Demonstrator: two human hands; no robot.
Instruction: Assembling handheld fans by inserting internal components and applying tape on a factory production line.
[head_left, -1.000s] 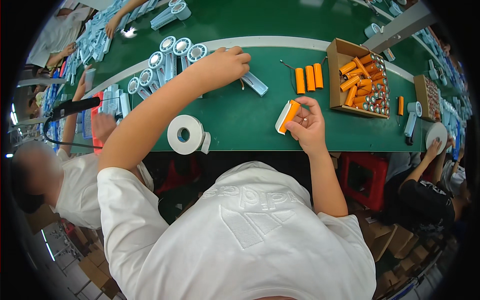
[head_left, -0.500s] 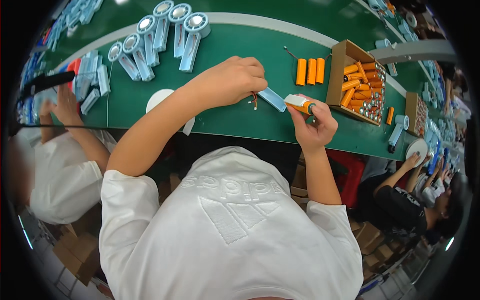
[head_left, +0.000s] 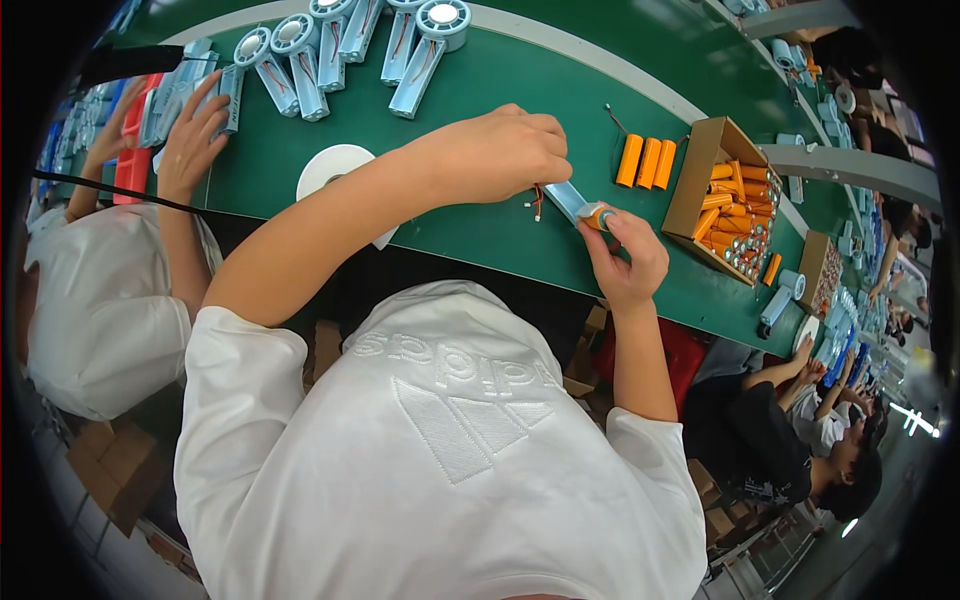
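Note:
My left hand point(head_left: 515, 155) is closed over one end of a light blue fan with an open handle point(head_left: 565, 200), and hides the end it grips. Thin red wires with small white plugs point(head_left: 536, 208) hang out beside that hand. In my right hand point(head_left: 632, 262) an orange battery point(head_left: 597, 214) is pinched between thumb and fingers. The battery is at the free end of the handle; whether it touches or sits inside, I cannot tell.
Three orange batteries point(head_left: 650, 162) lie right of the handle, beside a cardboard box point(head_left: 695, 190) full of more. Several blue handheld fans point(head_left: 418, 75) lie at the back left. A white roll point(head_left: 335, 165) sits near my left forearm. A co-worker's hand point(head_left: 190, 150) is at the left.
The view has shifted, so the bench sits differently in the picture. In my right hand the battery has turned more end-on and come closer to the handle. My left hand keeps its grip.

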